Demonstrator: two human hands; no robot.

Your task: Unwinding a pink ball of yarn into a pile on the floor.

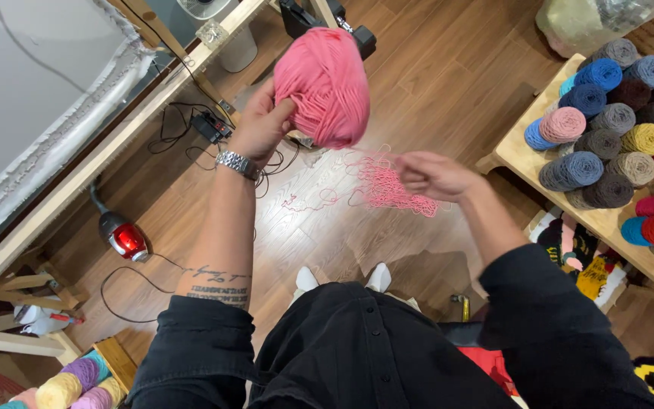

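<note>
My left hand (261, 125) is raised and grips a big pink ball of yarn (323, 85) from its left side. A metal watch sits on that wrist. My right hand (431, 176) is lower and to the right, fingers pinched on a thin pink strand that runs from the ball. A loose tangle of pink yarn (387, 189) hangs and spreads below that hand, above the wooden floor.
A wooden table (524, 160) at the right carries several yarn balls in blue, grey, olive and pink. A red hand-held device (124, 237) with a black cable lies on the floor at left. A fabric-covered wooden frame (77, 178) leans at left. More pastel yarn balls (70, 386) sit bottom left.
</note>
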